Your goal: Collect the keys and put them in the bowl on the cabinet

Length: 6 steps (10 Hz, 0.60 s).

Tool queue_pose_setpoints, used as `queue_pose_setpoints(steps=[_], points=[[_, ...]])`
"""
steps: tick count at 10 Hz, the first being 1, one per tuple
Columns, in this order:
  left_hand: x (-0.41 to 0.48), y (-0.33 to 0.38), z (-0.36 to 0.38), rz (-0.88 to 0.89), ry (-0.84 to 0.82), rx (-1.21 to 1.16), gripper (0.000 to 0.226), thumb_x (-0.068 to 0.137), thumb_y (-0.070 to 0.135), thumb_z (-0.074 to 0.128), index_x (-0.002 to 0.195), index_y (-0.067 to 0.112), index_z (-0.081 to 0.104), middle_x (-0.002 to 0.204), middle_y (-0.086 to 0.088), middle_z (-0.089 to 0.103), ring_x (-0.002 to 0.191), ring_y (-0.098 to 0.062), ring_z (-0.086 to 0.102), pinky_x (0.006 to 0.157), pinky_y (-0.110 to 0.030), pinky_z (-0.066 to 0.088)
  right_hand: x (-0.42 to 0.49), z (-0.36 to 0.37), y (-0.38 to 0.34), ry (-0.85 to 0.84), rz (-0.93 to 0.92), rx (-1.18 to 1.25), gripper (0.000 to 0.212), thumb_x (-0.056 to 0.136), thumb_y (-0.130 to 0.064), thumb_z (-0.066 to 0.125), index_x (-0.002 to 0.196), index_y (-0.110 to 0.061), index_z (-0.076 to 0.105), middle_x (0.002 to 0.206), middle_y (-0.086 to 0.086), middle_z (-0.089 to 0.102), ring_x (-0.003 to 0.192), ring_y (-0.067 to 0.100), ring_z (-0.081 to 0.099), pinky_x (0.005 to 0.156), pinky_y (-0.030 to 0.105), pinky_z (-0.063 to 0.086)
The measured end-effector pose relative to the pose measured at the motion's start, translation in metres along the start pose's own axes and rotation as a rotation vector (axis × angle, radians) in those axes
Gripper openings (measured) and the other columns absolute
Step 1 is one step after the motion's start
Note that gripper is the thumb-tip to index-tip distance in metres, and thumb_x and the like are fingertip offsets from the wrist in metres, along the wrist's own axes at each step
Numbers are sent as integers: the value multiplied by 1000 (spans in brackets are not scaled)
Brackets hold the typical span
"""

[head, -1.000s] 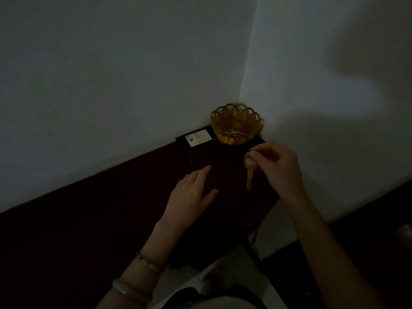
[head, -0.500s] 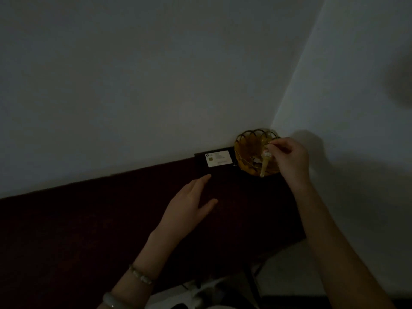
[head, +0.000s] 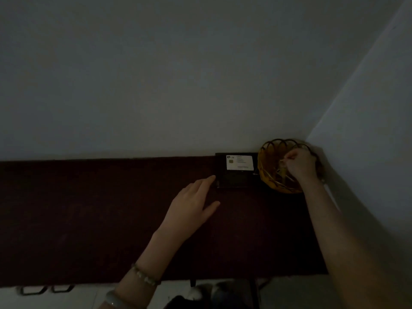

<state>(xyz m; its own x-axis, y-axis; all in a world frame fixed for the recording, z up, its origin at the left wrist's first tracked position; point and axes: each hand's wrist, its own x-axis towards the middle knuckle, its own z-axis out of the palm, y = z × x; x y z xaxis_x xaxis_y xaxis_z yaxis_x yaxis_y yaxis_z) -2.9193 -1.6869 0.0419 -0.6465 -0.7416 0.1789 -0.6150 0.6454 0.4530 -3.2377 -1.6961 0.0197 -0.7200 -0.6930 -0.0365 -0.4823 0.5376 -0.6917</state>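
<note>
Pretty dim here, but my right hand (head: 299, 163) is down inside the amber bowl (head: 268, 175) at the back right corner of the cabinet (head: 111, 219), fingers pinched shut on the key (head: 283, 169) so it lowers in rather than clattering. The key already sits within the bowl's rim. Left hand (head: 191, 208) lies flat and open on the cabinet top holding nothing, probably bracing me, fingertips just beside a black box (head: 231, 180). I reckon only the release is left.
</note>
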Motion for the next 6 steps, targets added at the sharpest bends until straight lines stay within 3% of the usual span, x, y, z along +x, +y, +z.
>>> queue_pose_setpoints(steps=[3, 5, 6], points=[[1, 8, 6, -1, -8, 44, 63, 88, 40, 55, 140, 22, 25, 138, -2, 45, 118, -16, 47, 97, -27, 37, -4, -7, 7, -90, -11, -96, 30, 76, 5, 54, 104, -1, 64, 114, 25, 63, 109, 38, 56, 95, 43, 45], [4, 14, 11, 13, -11, 48, 62, 88, 39, 55, 140, 20, 26, 138, -5, 45, 119, -18, 47, 98, -31, 39, -27, -29, 1, -7, -106, -92, 31, 82, -8, 56, 113, -6, 60, 119, 21, 62, 111, 36, 55, 95, 43, 44], [5, 19, 12, -4, -54, 62, 63, 87, 39, 55, 140, 19, 26, 138, -6, 46, 119, -20, 47, 98, -33, 39, -53, -35, 4, 44, -109, 30, 34, 81, -13, 61, 115, -8, 57, 118, 17, 62, 108, 32, 57, 89, 35, 43]])
